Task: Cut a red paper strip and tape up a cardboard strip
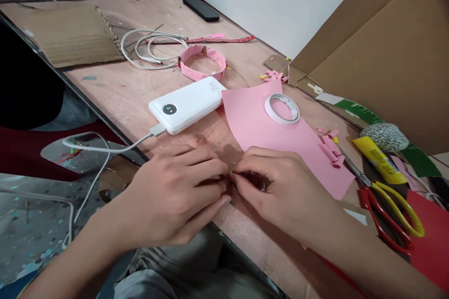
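My left hand (178, 191) and my right hand (280, 187) meet fingertip to fingertip at the near edge of the wooden table (115, 88). Both are closed in a pinch on something small between them that their fingers hide. A pink paper sheet (252, 124) lies just beyond my right hand, and a white tape roll (282, 108) rests on it. A white power bank (187, 104) with its cable (105, 148) sits just beyond my left hand.
Small rolled pink paper bits (331, 147), red-and-yellow scissors (389, 210) and a yellow glue tube (379, 160) lie to the right. A pink paper ring (202, 61), a coiled white cable (147, 49), a cardboard sheet (70, 37) and a black phone (201, 9) lie farther back. A cardboard box (386, 42) stands at right.
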The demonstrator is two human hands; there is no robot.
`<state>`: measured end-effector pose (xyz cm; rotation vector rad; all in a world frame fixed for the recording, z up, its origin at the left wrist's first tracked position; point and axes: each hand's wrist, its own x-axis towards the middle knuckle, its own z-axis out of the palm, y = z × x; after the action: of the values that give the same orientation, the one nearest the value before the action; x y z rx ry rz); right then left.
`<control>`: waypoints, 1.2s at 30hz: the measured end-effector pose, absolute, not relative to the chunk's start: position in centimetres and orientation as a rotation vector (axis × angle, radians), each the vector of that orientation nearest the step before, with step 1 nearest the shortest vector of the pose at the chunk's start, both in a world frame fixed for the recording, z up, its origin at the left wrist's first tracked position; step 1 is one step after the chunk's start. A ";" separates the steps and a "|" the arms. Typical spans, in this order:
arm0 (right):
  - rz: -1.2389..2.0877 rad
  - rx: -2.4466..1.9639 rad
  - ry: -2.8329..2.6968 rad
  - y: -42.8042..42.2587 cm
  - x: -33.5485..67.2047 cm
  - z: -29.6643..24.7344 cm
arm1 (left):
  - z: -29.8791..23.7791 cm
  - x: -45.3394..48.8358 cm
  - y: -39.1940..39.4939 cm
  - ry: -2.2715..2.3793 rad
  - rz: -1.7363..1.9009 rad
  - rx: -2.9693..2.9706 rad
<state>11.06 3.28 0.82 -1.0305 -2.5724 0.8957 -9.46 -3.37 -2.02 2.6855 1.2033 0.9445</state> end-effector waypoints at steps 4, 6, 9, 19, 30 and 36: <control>0.943 -1.034 -2.561 3.5 11.3 0.9 | -2.1 -9.4 -3.4 1.196 0.980 2.649; 0.997 -1.019 -2.543 3.5 11.7 1.1 | -2.1 -9.4 -3.4 1.193 0.977 2.640; 1.000 -0.990 -2.538 3.3 12.8 1.3 | -1.9 -9.5 -3.4 1.208 0.949 2.627; 0.604 -0.918 -2.667 0.4 18.8 0.8 | -1.1 -9.3 -3.3 1.216 0.808 2.760; 0.685 -0.910 -2.540 0.0 20.1 -0.2 | 0.1 -8.8 -2.5 1.264 0.746 2.733; 0.648 -0.927 -2.448 -0.3 20.2 -1.2 | 0.7 -4.8 -0.5 1.126 0.626 2.513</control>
<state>20.19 -0.33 -1.20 -0.9272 -2.4484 0.6480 -4.85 -0.49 0.66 2.5129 1.1256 0.6259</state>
